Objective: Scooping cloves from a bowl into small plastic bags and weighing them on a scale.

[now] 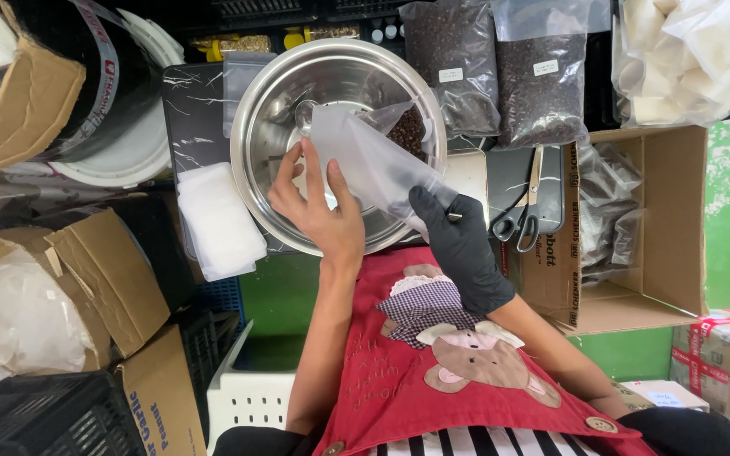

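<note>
A pouch [373,156] lies over the bowl [264,127], with scissors [517,221] to its right and stacked bags [220,221] at its left.

Black glove [462,245] — red, bear-patterned apron [433,355]

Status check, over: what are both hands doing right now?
Left hand bare, right hand gloved, both holding clear bag over steel bowl. Dark beans inside bag. Scissors lie beside.

Bare left hand [318,207] and black-gloved right hand [458,241] hold a clear plastic bag [365,156] tilted over a steel bowl [268,127]; dark beans [407,131] sit at its far end. Scissors [517,224] lie just right.
</note>
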